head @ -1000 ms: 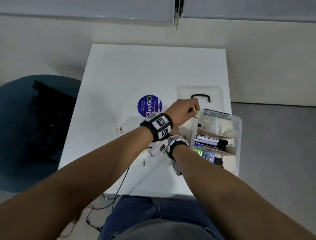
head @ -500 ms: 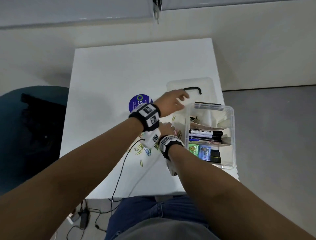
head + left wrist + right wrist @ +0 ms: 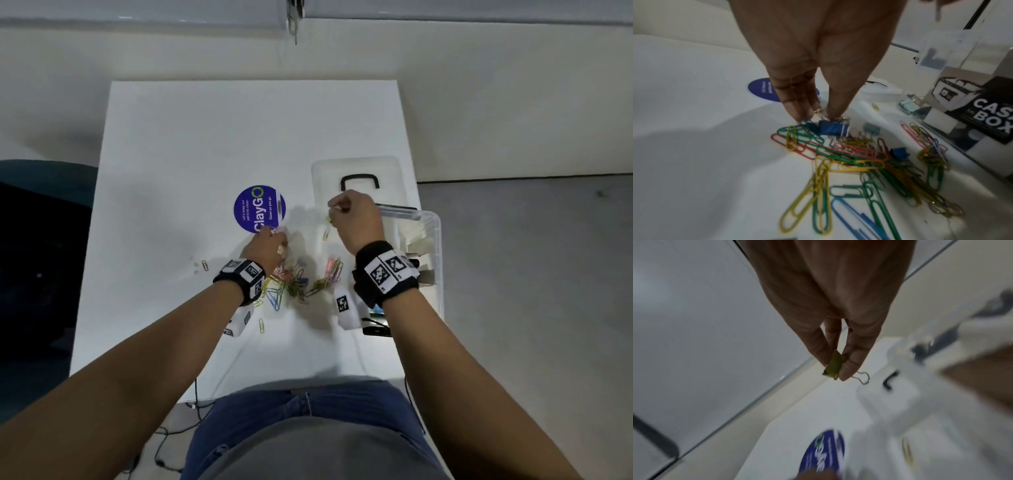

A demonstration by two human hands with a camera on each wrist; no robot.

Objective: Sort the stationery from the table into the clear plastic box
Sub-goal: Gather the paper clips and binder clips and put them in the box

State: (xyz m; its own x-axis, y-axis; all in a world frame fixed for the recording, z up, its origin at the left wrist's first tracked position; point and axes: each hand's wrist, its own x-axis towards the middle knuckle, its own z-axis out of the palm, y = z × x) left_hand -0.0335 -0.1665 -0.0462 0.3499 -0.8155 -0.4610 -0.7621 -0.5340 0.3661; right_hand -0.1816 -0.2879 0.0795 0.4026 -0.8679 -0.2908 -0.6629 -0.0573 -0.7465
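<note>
Coloured paper clips [image 3: 294, 284] [image 3: 849, 162] lie heaped on the white table [image 3: 205, 137], with small binder clips among them. My left hand [image 3: 274, 240] [image 3: 818, 116] reaches down at the heap's far edge and pinches the wire handle of a blue binder clip [image 3: 833, 131] that rests on the table. My right hand [image 3: 346, 212] [image 3: 836, 368] is raised left of the clear plastic box [image 3: 435, 246] and pinches a yellow binder clip [image 3: 833, 367]. The box holds markers, cards and a black packet [image 3: 982, 110].
The box's clear lid [image 3: 356, 178] with a black handle lies on the table behind my right hand. A round purple sticker [image 3: 259, 209] is beyond my left hand. A few stray clips [image 3: 204, 265] lie left of the heap. Cables hang off the near edge.
My left hand has come back from above the box to the far edge of the clip heap. My right hand has lifted from the heap with the yellow binder clip.
</note>
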